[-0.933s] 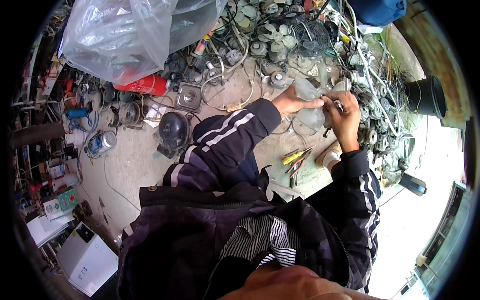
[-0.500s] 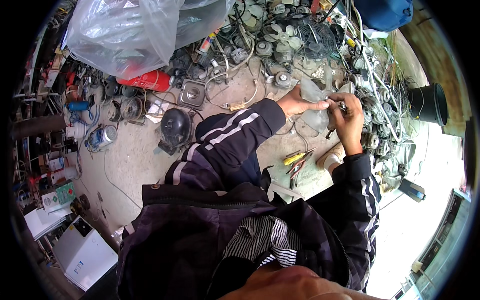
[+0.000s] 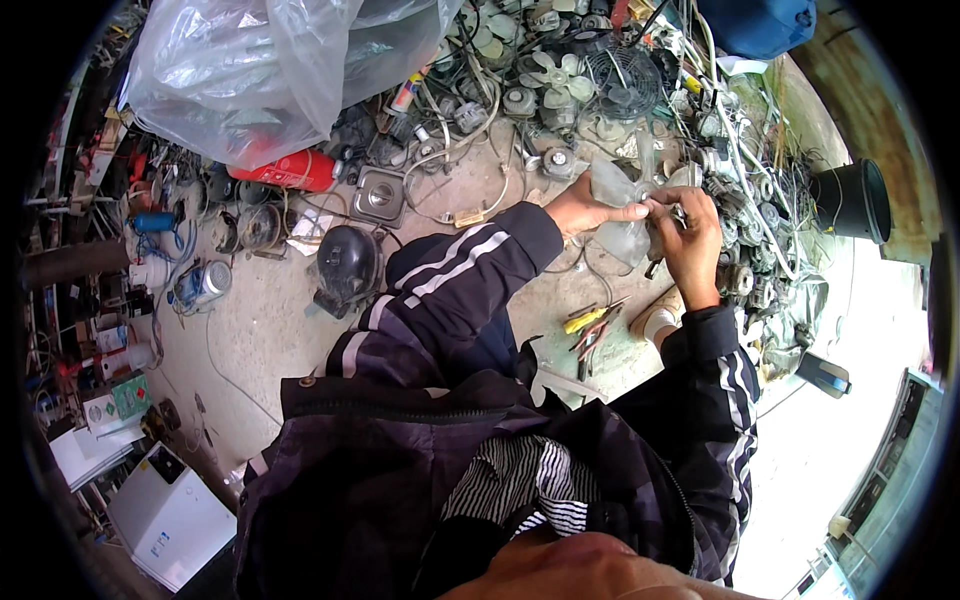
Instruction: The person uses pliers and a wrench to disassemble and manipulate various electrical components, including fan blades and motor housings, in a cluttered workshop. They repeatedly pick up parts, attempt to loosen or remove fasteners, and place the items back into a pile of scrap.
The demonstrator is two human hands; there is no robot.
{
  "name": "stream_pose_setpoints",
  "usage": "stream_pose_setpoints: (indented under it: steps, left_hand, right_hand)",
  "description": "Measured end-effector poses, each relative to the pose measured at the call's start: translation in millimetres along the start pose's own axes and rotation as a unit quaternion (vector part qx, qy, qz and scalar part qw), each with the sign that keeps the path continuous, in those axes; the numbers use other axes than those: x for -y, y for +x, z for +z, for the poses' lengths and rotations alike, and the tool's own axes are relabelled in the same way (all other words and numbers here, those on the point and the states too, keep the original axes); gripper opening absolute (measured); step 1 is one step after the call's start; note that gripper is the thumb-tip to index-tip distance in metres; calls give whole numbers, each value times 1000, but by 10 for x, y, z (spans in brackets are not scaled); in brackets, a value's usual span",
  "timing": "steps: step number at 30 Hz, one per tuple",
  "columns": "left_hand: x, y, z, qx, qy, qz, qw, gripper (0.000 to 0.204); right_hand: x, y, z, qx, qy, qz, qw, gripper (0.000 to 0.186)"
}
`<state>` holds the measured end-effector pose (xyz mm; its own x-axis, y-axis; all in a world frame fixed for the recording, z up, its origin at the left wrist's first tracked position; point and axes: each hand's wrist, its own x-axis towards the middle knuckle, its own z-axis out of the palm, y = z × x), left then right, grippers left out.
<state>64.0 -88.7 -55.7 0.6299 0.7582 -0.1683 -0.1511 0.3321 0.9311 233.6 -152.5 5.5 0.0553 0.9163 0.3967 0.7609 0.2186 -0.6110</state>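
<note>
Over the floor [image 3: 255, 345]: here's the clear fan [image 3: 615, 185], up in the air right of centre, caught between 2 hands!
Left hand [image 3: 580, 207]: closed on the clear fan from the left, thumb stretched toward its middle, fingers partly hidden behind a blade.
Right hand [image 3: 692, 232]: fingertips narrow, pinching near the fan's middle, close to the left thumb; any small part inside that pinch is too small to tell.
Sleeves [image 3: 450, 275]: dark, white-striped, both reaching up the view.
Beside the shoe [image 3: 655, 317]: a yellow screwdriver [image 3: 582, 320] and red pliers [image 3: 593, 337], close together.
Top: a pale fan [image 3: 557, 78] among the parts, black grille [image 3: 622, 85] just right.
Right flank: motors [image 3: 742, 235] heaped up, black bucket [image 3: 848, 202] beyond.
Left flank: black dome [image 3: 348, 262], metal lid [image 3: 379, 195] near it, then red cylinder [image 3: 305, 170], partly behind the plastic bag [image 3: 240, 80].
</note>
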Motion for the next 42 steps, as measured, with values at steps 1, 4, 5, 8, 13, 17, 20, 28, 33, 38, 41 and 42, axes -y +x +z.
stream_pose_setpoints:
  steps: [1,4,5,8,13,17,20,28,33,38,41,42]
  left_hand:
    - [-14,-5,3,-1,4,0,1000,50]
    - [55,24,-12,-9,15,0,1000,52]
    - [73,34,-22,-7,14,-5,1000,53]
    - [89,46,-36,-6,8,-15,1000,54]
    - [43,8,8,-8,-5,-8,1000,53]
    - [34,-7,10,-8,-1,-2,1000,51]
    - [34,3,-11,-11,16,3,1000,50]
    - [22,0,-1,-16,29,13,999,49]
    - [-1,-13,7,-17,14,3,1000,50]
    - [-7,-24,13,-8,-1,-10,1000,50]
    - [-6,-25,19,-18,2,-14,1000,50]
    - [-9,-24,21,-18,-2,-15,1000,50]
  right_hand:
    - [-13,-2,2,3,6,1,1000,10]
    - [-39,3,2,8,19,-8,1000,11]
    - [-34,7,1,7,20,-17,1000,12]
    - [-13,7,6,6,24,-18,1000,11]
    - [-61,-9,13,26,26,23,999,10]
    - [-70,2,6,30,47,0,998,10]
    - [-45,8,17,27,64,0,998,11]
    - [-73,9,-11,45,57,28,997,13]
    - [-21,19,-14,24,46,26,998,12]
    - [-103,16,-9,35,50,1,998,13]
    - [-42,27,-23,34,42,-7,999,14]
    - [-23,28,-24,32,40,-6,999,14]
